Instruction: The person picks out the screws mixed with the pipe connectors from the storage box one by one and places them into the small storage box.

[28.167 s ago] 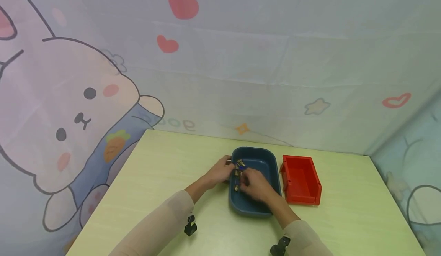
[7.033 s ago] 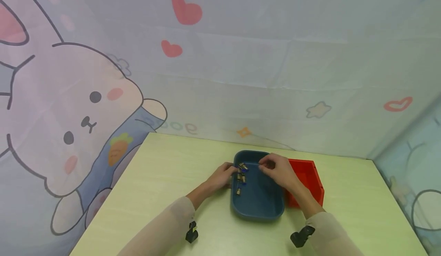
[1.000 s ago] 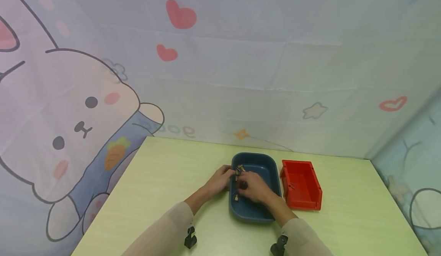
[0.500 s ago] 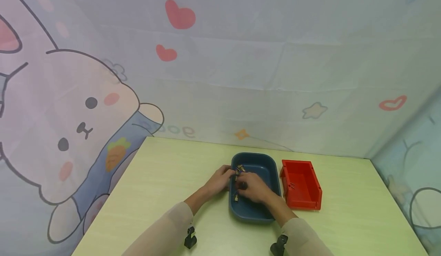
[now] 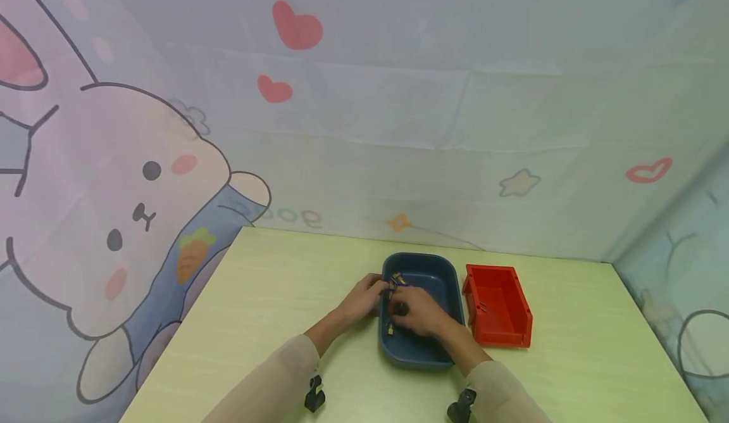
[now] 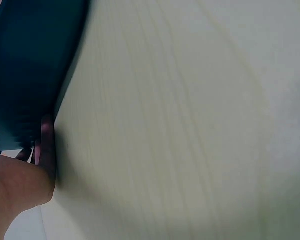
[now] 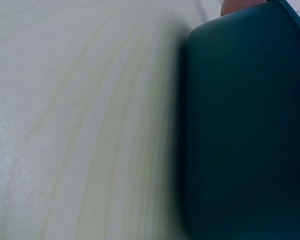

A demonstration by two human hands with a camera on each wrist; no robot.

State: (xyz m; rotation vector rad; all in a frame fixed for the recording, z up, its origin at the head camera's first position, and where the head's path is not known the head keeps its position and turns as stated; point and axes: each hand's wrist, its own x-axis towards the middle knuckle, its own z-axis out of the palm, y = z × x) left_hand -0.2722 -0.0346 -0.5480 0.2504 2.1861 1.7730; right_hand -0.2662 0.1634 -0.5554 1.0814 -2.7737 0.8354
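A dark blue tray (image 5: 418,353) stands on the table, with several small brass-coloured pieces (image 5: 397,278) along its left side, some with blue parts. One more brass piece (image 5: 390,330) lies lower down, just left of the right hand. My left hand (image 5: 360,297) holds the tray's left wall, thumb at the rim; in the left wrist view its fingers (image 6: 48,145) lie against the outside. My right hand (image 5: 418,311) is inside the tray with bent fingers, at the brass pieces. What its fingertips touch is hidden, and the right wrist view shows only the tray's outer wall (image 7: 240,125).
A red open-front bin (image 5: 501,337) stands just right of the tray. A few thin small pieces (image 5: 483,306) lie in it. The pale wood-grain table (image 5: 296,265) ends at a printed cloth backdrop (image 5: 364,125) behind.
Seven seconds ago my right hand was raised by the tray's right side; now it is among the brass pieces. The bin looked bare 28 seconds ago. In the last second both hands barely move.
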